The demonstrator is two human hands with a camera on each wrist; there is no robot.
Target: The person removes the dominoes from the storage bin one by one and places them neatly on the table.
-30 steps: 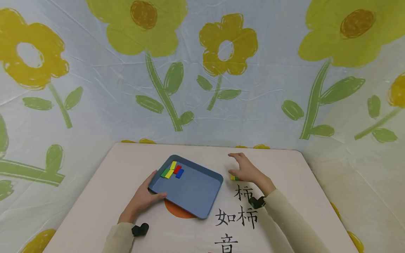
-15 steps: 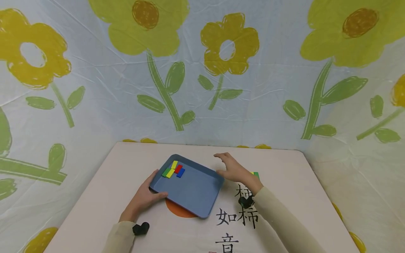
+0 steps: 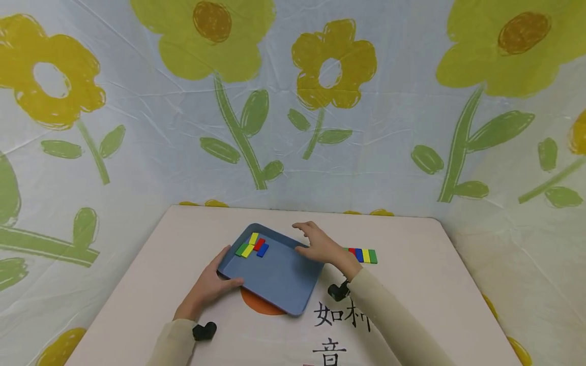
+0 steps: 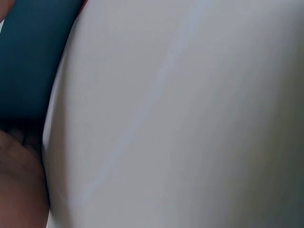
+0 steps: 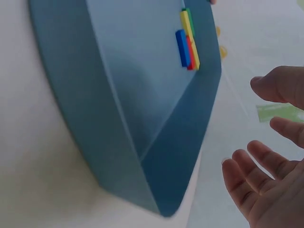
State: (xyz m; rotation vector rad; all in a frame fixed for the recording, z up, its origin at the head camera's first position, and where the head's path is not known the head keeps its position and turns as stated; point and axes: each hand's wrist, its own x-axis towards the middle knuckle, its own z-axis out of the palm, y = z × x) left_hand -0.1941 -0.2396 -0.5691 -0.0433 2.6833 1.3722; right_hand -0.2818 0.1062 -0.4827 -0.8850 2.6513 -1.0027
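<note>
A blue-grey tray (image 3: pixel 279 290) sits at an angle on the table. My left hand (image 3: pixel 207 288) grips its left corner, thumb over the near rim and fingers along the left side. The left wrist view shows fingers curled at the tray's edge (image 4: pixel 33 61). My right hand (image 3: pixel 320 247) is over the tray's right rim, fingers spread and holding nothing. In the tray's far left corner lie several small tiles: a blue tile (image 3: pixel 263 250), a red tile (image 3: pixel 259 244), yellow tiles (image 3: pixel 247 250) and a green tile (image 3: pixel 240 249). The right wrist view shows the right palm (image 5: pixel 275 190) beside the tray wall.
To the right of the tray, a row of coloured tiles (image 3: pixel 365 255) lies on the table (image 3: pixel 412 284), partly covered by my right wrist. Black printed characters (image 3: pixel 329 315) and an orange patch (image 3: pixel 261 303) mark the tabletop. A flowered curtain (image 3: pixel 389 168) hangs behind.
My right hand has moved left from above the tile row to over the tray's right side, uncovering more of the row. The left hand and tray stay in place.
</note>
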